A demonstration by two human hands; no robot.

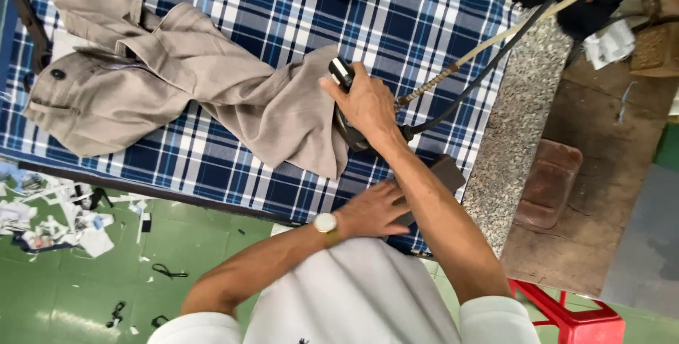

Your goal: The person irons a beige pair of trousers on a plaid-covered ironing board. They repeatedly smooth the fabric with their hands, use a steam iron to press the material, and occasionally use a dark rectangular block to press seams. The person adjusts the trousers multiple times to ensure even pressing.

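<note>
Seen from above, a person in a white shirt leans over a desk covered with a blue, white and black checked cloth [233,4]. The right hand [368,103] grips the handle of a dark clothes iron [344,96], its fingers wrapped tight around the handle. The iron sits at the right end of a pair of beige trousers [177,82], on the edge of one trouser leg. The trousers lie spread and rumpled across the left and middle of the checked cloth, waistband and dark button to the far left. A black cord and a beige fabric-covered cord [495,40] run from the iron up and away to the right.

The left hand [375,210], a gold wristwatch with a pale face [326,223] on its wrist, rests flat on the near edge of the desk just below the iron, fingers stretched out and slightly spread, holding nothing. It lies under the right forearm.

To the right of the cloth the speckled grey stone edge [523,118] of the desk shows. A red plastic stool [573,316] stands on the floor at lower right. Scraps of paper and fabric [56,217] litter the green floor at lower left.
</note>
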